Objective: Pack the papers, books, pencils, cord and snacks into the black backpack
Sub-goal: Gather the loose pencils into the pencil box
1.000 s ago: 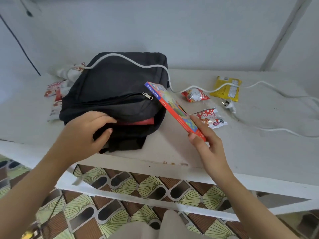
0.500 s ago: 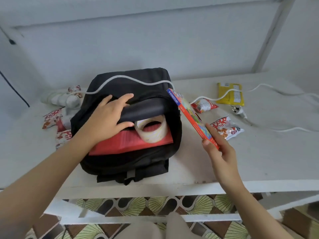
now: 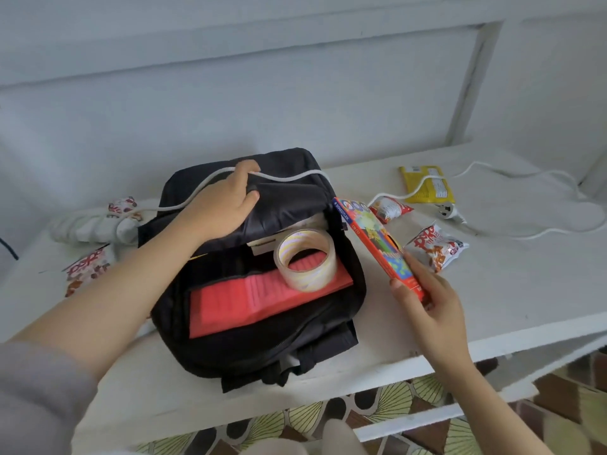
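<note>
The black backpack (image 3: 249, 343) lies on the white shelf with its flap folded back. My left hand (image 3: 220, 205) grips that flap and holds it up. Inside lie a red book (image 3: 249, 300) and a roll of clear tape (image 3: 307, 259) on top of it. My right hand (image 3: 427, 300) holds a flat Staedtler pencil box (image 3: 374, 238) by its near end, tilted, just right of the bag's opening. A white cord (image 3: 289, 177) runs over the top of the bag and off to the right, ending in a plug (image 3: 448, 211).
Snack packets lie right of the bag: a red-white one (image 3: 437, 246), a small one (image 3: 389, 206) and a yellow one (image 3: 427, 183). More packets (image 3: 88, 267) and a white bundle (image 3: 88, 224) sit left of the bag. The shelf's front edge (image 3: 377, 366) is close.
My left hand has lifted the flap further back, so the book and tape show fully. The pencil box has stayed beside the opening in my right hand.
</note>
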{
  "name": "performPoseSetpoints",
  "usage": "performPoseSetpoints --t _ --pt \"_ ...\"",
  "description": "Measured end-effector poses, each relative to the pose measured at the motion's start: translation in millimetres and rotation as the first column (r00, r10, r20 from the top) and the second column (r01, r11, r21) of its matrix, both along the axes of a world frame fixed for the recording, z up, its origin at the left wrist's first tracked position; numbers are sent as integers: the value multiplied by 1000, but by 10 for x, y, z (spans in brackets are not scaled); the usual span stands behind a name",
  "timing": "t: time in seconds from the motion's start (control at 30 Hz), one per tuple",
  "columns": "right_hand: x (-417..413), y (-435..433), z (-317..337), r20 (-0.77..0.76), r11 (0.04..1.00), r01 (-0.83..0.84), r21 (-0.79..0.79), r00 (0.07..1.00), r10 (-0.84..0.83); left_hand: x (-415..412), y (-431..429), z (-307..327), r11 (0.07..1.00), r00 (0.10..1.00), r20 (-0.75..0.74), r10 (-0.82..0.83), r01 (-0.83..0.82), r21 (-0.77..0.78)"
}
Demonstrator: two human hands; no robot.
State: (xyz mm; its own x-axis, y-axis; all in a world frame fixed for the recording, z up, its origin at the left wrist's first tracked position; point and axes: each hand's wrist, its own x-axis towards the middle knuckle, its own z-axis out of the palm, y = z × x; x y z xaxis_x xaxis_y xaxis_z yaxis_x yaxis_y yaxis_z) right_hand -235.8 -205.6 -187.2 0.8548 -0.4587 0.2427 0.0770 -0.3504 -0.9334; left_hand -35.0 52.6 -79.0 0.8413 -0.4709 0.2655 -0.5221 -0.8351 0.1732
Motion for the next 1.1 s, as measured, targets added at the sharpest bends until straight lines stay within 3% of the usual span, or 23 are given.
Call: performPoseSetpoints --t 0.1,0.2,0.37,0.63,0.8,0.97,1.1 --pt "-9 61 1 -21 999 43 -32 999 -44 -33 104 -139 963 913 324 -247 194 187" --pt "-26 108 12 -32 996 76 -52 996 -78 -120 214 -231 939 840 431 -330 245 241" --pt "-54 189 39 -34 989 113 -92 993 -117 -251 546 -325 912 908 350 -230 77 402" --pt "-155 413 21 -14 974 209 -91 977 -212 -158 502 37 871 972 148 -180 88 483" --pt "-259 517 46 22 954 216 -207 976 -216 -45 389 344 886 968 45 -247 207 416" --pt "-274 683 202 57 854 195 -482 980 -191 56 404 511 906 943 124 -309 252 339" --pt "-254 672 302 101 828 220 -516 975 -196 113 427 569 922 944 151 -293 237 307"
